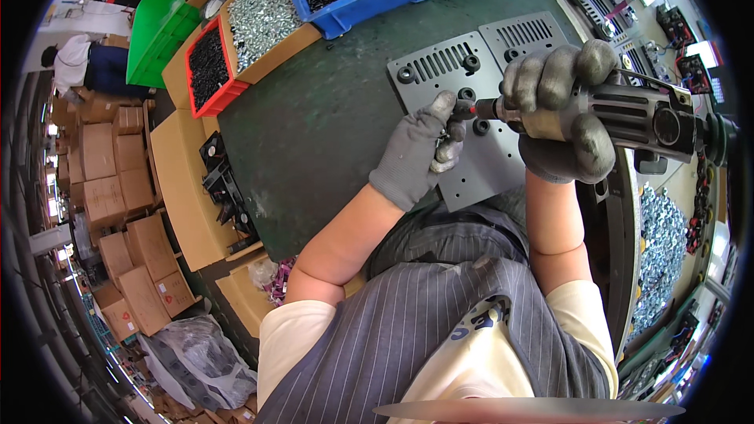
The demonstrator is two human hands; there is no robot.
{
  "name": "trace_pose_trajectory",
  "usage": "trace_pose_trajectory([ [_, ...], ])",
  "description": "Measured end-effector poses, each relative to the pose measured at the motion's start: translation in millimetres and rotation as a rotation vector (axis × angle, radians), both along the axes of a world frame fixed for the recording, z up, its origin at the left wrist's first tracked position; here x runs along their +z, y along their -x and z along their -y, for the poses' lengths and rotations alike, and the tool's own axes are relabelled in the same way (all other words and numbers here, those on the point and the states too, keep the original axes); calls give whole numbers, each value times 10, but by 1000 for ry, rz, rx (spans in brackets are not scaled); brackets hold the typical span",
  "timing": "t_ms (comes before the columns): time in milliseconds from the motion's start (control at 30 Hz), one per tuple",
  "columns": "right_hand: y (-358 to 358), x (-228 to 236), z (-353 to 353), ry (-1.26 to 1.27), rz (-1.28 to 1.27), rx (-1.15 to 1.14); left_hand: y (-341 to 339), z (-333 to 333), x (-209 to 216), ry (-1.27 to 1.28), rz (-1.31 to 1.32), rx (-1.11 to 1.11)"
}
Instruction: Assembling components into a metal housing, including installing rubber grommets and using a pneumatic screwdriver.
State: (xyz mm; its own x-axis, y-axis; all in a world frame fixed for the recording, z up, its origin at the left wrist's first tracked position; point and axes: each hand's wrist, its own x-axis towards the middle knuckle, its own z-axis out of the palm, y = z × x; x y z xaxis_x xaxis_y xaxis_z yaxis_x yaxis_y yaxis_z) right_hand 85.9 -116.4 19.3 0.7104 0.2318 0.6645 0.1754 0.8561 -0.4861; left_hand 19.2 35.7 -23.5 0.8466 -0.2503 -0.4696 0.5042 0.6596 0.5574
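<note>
My right hand (567, 110), in a grey glove, is wrapped round the body of a power screwdriver (640, 115) held sideways, its nose pointing left. In a matching glove, my left hand (416, 149) is closed, thumb and fingers pinching a small black round piece (463, 108) at the screwdriver's tip, where a spot of red shows. Whatever else lies in those curled fingers is hidden. Beneath both hands is a grey slotted metal panel (428, 94) with several black round feet (406, 74) on it. A second slotted panel (525, 30) adjoins it on the right, partly covered by my right hand.
A dark green worktop (314, 133) lies under the panels. Blue bins (369, 1), a cardboard box of silver screws (261, 20) and a red bin (210, 71) line its far left side. Blue-silver hardware (660, 251) lies at right. Stacked cartons (106, 165) and another person (78, 63) are at left.
</note>
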Motion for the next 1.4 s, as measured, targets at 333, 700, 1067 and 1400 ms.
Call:
trace_pose_trajectory([
  [333,-338,-116,394,-121,-411,-429,-254,56,78,-545,367,-250],
  [700,-782,-197,317,218,-352,-566,-1057,27,-107,-1767,742,-236],
  [1067,-986,-168,-218,574,-281,-501,-1109,55,-199,-1717,749,-241],
  [1400,-1061,-243,-178,730,-223,-392,-670,-240,-160,-183,146,-79],
])
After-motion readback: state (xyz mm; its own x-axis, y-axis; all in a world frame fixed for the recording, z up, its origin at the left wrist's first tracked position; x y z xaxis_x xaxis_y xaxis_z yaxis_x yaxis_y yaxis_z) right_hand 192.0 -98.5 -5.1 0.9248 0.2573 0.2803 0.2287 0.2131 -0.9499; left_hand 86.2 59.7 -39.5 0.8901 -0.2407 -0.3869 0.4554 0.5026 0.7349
